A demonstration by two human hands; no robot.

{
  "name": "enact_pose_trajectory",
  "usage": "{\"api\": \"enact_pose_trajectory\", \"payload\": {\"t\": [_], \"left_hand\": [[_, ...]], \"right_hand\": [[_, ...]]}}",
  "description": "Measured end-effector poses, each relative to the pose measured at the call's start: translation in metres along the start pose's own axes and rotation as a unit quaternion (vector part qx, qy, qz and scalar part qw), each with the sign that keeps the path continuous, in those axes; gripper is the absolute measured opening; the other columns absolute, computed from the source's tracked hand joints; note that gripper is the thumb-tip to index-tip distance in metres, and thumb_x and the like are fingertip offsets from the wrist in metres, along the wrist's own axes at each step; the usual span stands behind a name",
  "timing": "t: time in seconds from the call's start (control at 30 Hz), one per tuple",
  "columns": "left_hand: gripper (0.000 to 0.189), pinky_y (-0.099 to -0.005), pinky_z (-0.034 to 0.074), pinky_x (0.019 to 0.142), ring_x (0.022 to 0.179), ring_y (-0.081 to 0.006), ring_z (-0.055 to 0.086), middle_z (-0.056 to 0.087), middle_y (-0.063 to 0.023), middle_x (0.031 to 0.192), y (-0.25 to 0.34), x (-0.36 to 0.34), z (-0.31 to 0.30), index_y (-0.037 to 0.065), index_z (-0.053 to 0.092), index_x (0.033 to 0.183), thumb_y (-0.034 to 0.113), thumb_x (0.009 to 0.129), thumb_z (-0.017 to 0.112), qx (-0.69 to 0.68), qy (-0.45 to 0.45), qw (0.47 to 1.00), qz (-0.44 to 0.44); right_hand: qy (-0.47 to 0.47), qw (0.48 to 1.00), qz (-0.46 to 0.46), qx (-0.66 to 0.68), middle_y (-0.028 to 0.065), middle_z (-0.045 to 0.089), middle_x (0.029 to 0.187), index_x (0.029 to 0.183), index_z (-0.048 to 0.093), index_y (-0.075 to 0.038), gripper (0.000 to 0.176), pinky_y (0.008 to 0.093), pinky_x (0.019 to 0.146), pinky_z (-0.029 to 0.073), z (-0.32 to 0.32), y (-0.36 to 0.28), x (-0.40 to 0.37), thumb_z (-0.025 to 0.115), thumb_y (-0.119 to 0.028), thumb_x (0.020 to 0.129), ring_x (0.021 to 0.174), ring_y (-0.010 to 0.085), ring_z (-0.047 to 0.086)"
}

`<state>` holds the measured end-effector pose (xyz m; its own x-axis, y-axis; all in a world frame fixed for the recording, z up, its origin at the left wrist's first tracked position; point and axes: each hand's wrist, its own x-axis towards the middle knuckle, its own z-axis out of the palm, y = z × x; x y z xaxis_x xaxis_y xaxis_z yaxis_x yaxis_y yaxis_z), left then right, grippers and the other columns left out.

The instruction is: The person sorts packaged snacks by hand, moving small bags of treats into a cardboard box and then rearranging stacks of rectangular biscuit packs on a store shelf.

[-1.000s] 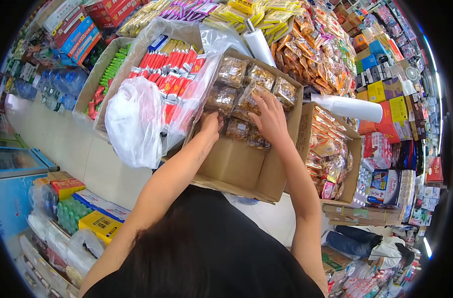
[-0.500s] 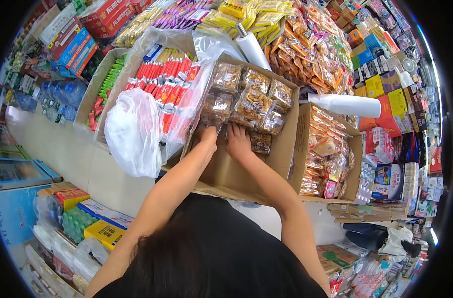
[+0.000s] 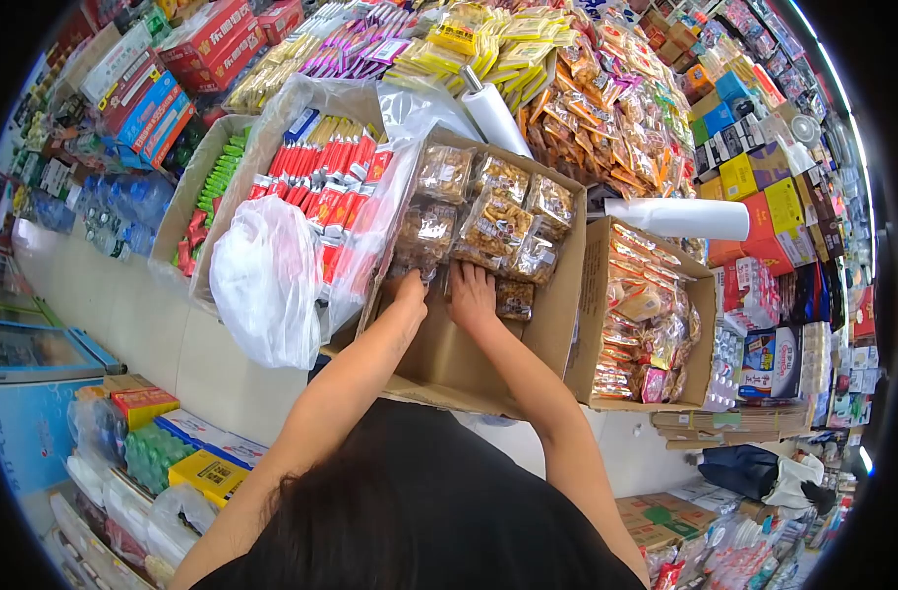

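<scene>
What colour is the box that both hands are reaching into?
The box is plain brown cardboard, clearest in the head view.

White plastic bag sits left, next to red packs; white roll lies right, above 2nd snack carton.

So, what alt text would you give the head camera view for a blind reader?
A person's left hand and right hand rest at the near edge of clear snack packets in an open cardboard box in a crowded shop. A white plastic bag and red packets lie to its left.
</scene>
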<state>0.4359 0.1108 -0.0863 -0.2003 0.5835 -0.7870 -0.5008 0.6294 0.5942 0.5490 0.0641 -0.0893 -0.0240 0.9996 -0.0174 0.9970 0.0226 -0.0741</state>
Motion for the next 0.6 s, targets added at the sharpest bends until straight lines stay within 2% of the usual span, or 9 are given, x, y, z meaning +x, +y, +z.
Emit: {"api": "enact_pose_trajectory", "payload": {"t": [0.07,0.13,0.2,0.33,0.4,0.47,0.6], "left_hand": [[0.022,-0.0292,0.044,0.057,0.077,-0.0169,0.055,0.058,-0.0055,0.099,0.000,0.003,0.001,0.010,0.054,0.105,0.016,0.085,0.061,-0.012,0.009,1.000,-0.009],[0.019,-0.0289,0.043,0.056,0.073,-0.0160,0.053,0.057,-0.0044,0.092,-0.004,0.012,-0.001,0.010,0.054,0.101,0.016,0.085,0.062,0.009,0.041,0.999,-0.021],[0.018,-0.0287,0.042,0.055,0.071,-0.0153,0.052,0.056,-0.0038,0.088,-0.005,0.017,-0.004,0.010,0.055,0.100,0.017,0.085,0.062,0.016,0.030,0.999,-0.029],[0.019,-0.0294,0.039,0.054,0.065,-0.0144,0.047,0.051,-0.0024,0.077,-0.001,0.017,-0.006,0.011,0.055,0.094,0.022,0.082,0.065,0.038,0.009,0.997,-0.068],[0.019,-0.0300,0.039,0.054,0.066,-0.0147,0.048,0.052,-0.0027,0.078,0.002,0.014,-0.006,0.012,0.056,0.094,0.023,0.081,0.065,0.052,0.014,0.996,-0.069],[0.020,-0.0306,0.039,0.054,0.067,-0.0151,0.049,0.054,-0.0031,0.078,0.005,0.011,-0.004,0.012,0.056,0.093,0.025,0.081,0.066,0.062,0.019,0.995,-0.069],[0.020,-0.0320,0.039,0.054,0.070,-0.0176,0.053,0.058,-0.0045,0.083,0.014,-0.008,-0.001,0.012,0.059,0.093,0.025,0.080,0.066,0.011,0.013,0.997,-0.070]], "right_hand": [[0.000,1.000,-0.006,-0.006,0.0125,0.044,0.126,0.134,0.039,-0.007,0.082,0.0454,0.095,0.036,0.000,0.001,-0.001,0.076,-0.025,0.063,0.117,0.0314,0.041],[0.021,1.000,-0.004,0.006,0.0123,0.044,0.126,0.134,0.040,-0.007,0.082,0.0461,0.097,0.035,0.006,0.000,-0.001,0.076,-0.026,0.063,0.118,0.0313,0.040],[0.044,0.999,-0.002,0.017,0.0120,0.045,0.127,0.134,0.040,-0.007,0.082,0.0469,0.098,0.034,0.007,-0.002,-0.002,0.076,-0.027,0.063,0.119,0.0312,0.040],[0.028,0.999,-0.023,-0.003,0.0118,0.045,0.126,0.134,0.040,-0.008,0.080,0.0492,0.100,0.032,0.010,0.000,-0.007,0.074,-0.024,0.063,0.120,0.0310,0.039],[0.037,0.998,-0.043,-0.018,0.0117,0.045,0.126,0.134,0.040,-0.008,0.080,0.0495,0.100,0.032,0.010,0.005,-0.007,0.074,-0.022,0.063,0.120,0.0307,0.040],[0.004,0.995,-0.099,-0.011,0.0130,0.046,0.121,0.136,0.038,-0.009,0.082,0.0492,0.099,0.034,0.002,0.010,-0.004,0.074,-0.019,0.063,0.116,0.0313,0.043],[-0.025,0.993,-0.116,-0.006,0.0147,0.047,0.115,0.136,0.036,-0.010,0.083,0.0491,0.095,0.037,-0.027,0.004,-0.003,0.075,-0.017,0.063,0.111,0.0325,0.047]]}}
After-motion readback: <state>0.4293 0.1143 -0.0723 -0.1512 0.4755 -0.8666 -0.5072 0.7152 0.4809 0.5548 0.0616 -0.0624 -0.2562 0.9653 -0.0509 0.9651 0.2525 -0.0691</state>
